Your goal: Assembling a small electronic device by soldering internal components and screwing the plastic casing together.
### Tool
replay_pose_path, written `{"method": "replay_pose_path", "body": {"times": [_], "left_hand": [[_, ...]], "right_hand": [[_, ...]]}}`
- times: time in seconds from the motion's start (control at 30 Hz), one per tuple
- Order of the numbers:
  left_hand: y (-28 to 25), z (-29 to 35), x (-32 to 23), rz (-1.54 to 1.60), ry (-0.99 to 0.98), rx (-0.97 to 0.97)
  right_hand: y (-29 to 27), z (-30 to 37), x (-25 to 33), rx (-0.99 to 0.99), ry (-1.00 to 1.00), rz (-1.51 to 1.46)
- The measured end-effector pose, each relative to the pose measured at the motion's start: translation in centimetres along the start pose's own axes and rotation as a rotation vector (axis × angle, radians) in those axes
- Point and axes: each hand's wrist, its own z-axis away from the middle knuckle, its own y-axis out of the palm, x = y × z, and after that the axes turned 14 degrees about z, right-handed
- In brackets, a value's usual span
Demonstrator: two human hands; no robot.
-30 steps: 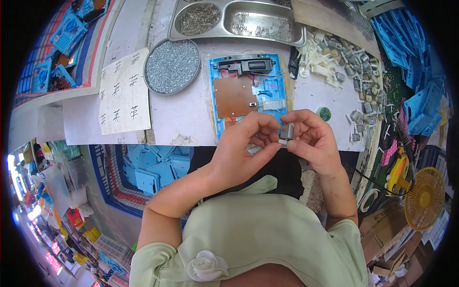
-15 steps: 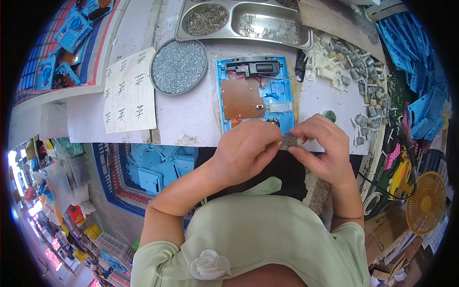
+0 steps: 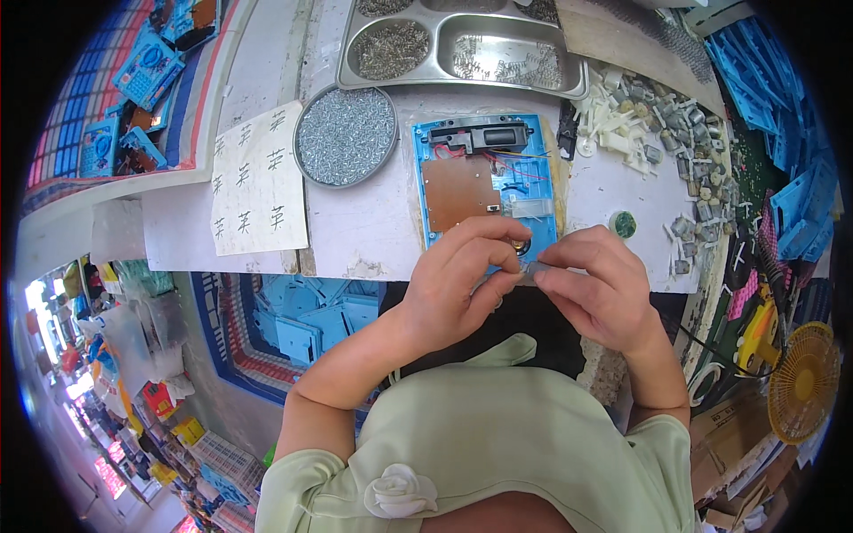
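Observation:
My left hand [image 3: 464, 282] and my right hand [image 3: 597, 284] meet at the table's front edge. Their fingertips pinch a small grey motor [image 3: 530, 268] from both sides, and most of it is hidden by the fingers. Just beyond lies an open blue plastic casing [image 3: 542, 169], its near end partly covered by my left hand. A brown circuit board [image 3: 458, 191] with thin coloured wires sits in the casing, below a black battery-box-like part [image 3: 484, 137] along its far end.
A round tray of small screws [image 3: 345, 133] and a steel compartment tray of springs [image 3: 577, 84] stand beyond. Loose motors and white plastic parts [image 3: 617, 140] spread at right, near a green roll [image 3: 622, 224]. Marked paper [image 3: 258, 182] lies left. Blue panels [image 3: 298, 333] fill a bin below.
The view has shifted, moving the scene slightly right and down. Between my fingertips the motor has turned and is more covered; my left fingers have reopened a little around it.

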Motion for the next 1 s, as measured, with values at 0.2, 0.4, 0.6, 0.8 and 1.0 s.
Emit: {"method": "replay_pose_path", "body": {"times": [0.2,0.4,0.6,0.8,1.0], "left_hand": [[-1.4,-1.5,0.4,-0.009,0.031,0.042],[-2.0,-6.8,2.9,-0.513,0.146,0.004],[-1.7,-7.6,4.0,-0.672,0.313,0.133],[-4.9,-3.5,3.6,-0.465,0.251,0.01],[-5.1,-1.3,4.0,-0.47,0.307,-0.006]], "right_hand": [[0.2,1.3,-1.0,-0.054,0.062,0.036],[-1.0,1.9,-2.2,-0.117,0.248,0.009],[-1.7,2.4,-3.5,-0.193,0.607,-0.129],[1.5,-0.3,-4.9,-0.039,0.466,0.023],[3.0,-2.8,-6.0,0.106,0.223,0.329]]}}
